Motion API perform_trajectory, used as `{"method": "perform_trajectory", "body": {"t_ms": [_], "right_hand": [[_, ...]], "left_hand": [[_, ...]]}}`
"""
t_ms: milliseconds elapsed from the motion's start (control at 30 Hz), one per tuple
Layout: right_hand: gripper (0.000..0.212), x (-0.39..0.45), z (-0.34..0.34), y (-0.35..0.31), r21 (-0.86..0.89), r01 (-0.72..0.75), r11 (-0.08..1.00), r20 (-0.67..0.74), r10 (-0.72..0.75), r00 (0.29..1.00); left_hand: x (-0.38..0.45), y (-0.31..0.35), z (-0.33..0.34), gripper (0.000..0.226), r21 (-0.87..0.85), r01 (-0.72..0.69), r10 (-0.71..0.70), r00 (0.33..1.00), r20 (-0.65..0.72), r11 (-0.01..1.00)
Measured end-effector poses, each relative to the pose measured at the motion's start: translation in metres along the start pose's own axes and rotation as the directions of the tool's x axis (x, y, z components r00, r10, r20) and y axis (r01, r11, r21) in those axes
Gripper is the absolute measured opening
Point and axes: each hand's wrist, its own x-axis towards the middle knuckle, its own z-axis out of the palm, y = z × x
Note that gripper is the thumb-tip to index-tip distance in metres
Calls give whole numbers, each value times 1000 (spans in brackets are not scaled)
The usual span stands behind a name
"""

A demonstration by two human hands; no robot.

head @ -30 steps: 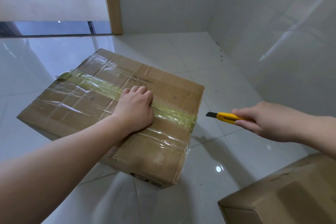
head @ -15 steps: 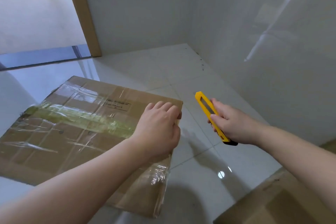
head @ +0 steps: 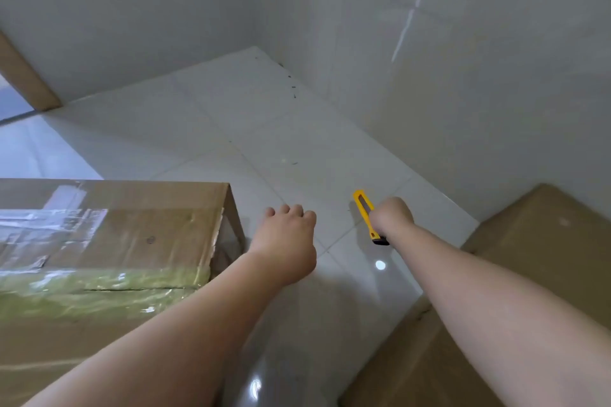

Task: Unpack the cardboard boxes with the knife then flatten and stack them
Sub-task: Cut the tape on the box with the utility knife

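Head view only. Risk first: knife (head: pixel 370 217) clenched in right hand (head: pixel 391 215), carried low over bare floor tiles (head: pixel 231 116), well clear of any cardboard. Blade state not readable; tip end too small to tell whether extended. If extended, likely hazard of a nick to left hand (head: pixel 286 243), hovering just beside with fingers loosely curled, grasping nothing. Further hazard judged: glossy floor, possible slip of a box under cutting pressure with no hand bracing it.

Orientation: knife long axis running away from the body and slightly leftward, yellow end pointing toward far wall (head: pixel 463 76), dark butt end nearer the wrist. Fist wrapped round the mid-handle.

Location of work: taped box (head: pixel 109 241) at left, sealed, greenish tape band (head: pixel 99 287) across the top with a short slit visible along the seam; left hand off it, past its right edge. Second box (head: pixel 496 291) at lower right, untouched, under the right forearm. Cutting apparently not resumed; flattening and stacking outstanding.
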Motion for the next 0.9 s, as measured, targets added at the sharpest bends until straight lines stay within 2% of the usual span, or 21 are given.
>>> {"method": "perform_trajectory", "body": {"t_ms": [133,400,500,567,633,733,800,867,900], "right_hand": [[25,31,23,17,-120,-33,992,-26,30,999],[22,57,57,35,-261,-2,965,-43,-10,999],[17,58,55,36,-404,81,911,-11,-94,996],[43,57,49,28,-583,199,788,-27,-263,964],[65,44,40,3,-666,365,651,1,-489,873],[69,-3,31,-57,-488,649,583,66,-717,694],[65,-53,27,-93,-292,832,471,93,-852,515],[57,-109,28,-117,-151,955,255,138,-951,276],[55,-134,32,-126,-140,982,128,181,-971,153]], "left_hand": [[19,9,23,33,21,-3,0,995,99,1000],[39,8,40,35,40,2,-8,988,154,999],[38,8,40,35,56,-29,20,988,154,998],[36,7,32,34,71,-62,53,992,117,996],[28,4,15,35,54,-100,98,995,35,994],[0,-17,-25,36,15,-160,160,966,-202,987],[-32,-43,-52,26,10,-142,137,931,-339,990],[-71,-78,-69,21,-1,-43,40,937,-346,999],[-92,-95,-74,26,4,20,-18,950,-313,1000]]}}
